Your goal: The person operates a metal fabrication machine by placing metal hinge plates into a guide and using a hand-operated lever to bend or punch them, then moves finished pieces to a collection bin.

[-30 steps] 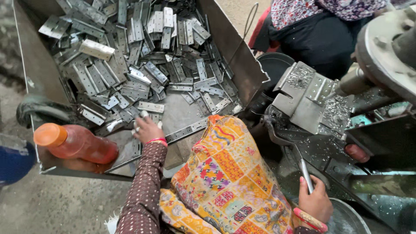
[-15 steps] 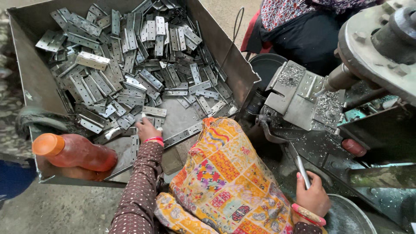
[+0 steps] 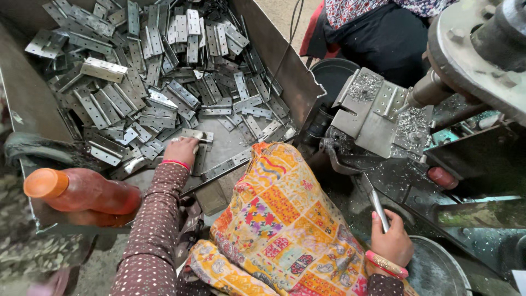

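The hinge (image 3: pixel 198 135) is a flat plate of dull grey metal with small screw holes, lying on the bare floor of the big metal bin (image 3: pixel 285 77) at the near edge of the heap of hinges (image 3: pixel 153 71), where many more of the same kind lie piled every way. It sits right at the fingertips of the left hand (image 3: pixel 181 151) — the hand rests palm down on the bin floor, its fingers bent over the near end of the plate and touching it, though whether they truly grip it cannot be told from above. A red bangle circles that wrist, and the dotted brown sleeve runs back toward the camera. Just left of the arm an orange-capped bottle (image 3: pixel 82 192) of reddish liquid lies on the bin's near rim. The right hand (image 3: pixel 390 241) is well apart, on the far side of the bright patterned cloth (image 3: pixel 285 225) — its fingers are wrapped tight around the end of a thin metal lever (image 3: pixel 379 208) that rises toward the drilling machine (image 3: pixel 378 109), which is strewn with metal shavings.
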